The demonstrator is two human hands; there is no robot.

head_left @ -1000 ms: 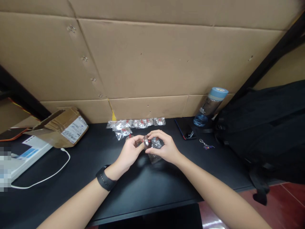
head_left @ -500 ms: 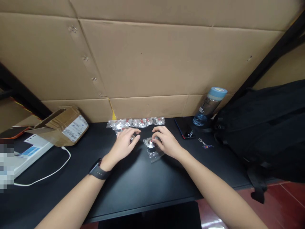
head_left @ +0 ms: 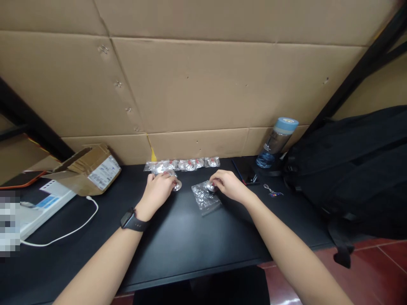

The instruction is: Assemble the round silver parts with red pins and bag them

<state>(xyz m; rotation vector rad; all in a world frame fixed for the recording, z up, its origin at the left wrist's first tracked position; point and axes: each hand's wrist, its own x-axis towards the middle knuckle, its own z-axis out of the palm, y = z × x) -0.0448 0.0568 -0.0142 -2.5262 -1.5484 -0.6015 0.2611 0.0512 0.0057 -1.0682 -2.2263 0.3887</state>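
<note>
My left hand point(head_left: 159, 188) has its fingers closed on a round silver disc point(head_left: 178, 185) near the row of wrapped discs. A second silver disc point(head_left: 210, 186) with a red centre is pinched in my right hand point(head_left: 227, 184), over the upper right corner of a clear plastic bag point(head_left: 204, 199). The bag lies flat on the black table point(head_left: 181, 241). Behind my hands, several silver discs in clear wrappers point(head_left: 187, 164) line the foot of the cardboard wall, with red spots showing.
An opened cardboard box point(head_left: 95, 169), a white power strip point(head_left: 47, 212) and a white cable point(head_left: 74, 231) are left. Rightward are a phone point(head_left: 248, 170), a water bottle point(head_left: 275, 146), a keychain point(head_left: 274, 193) and a black backpack point(head_left: 356, 169).
My left fingers have closed on the disc beside them. My right hand has moved slightly right with its disc, which has shifted off the middle of the bag.
</note>
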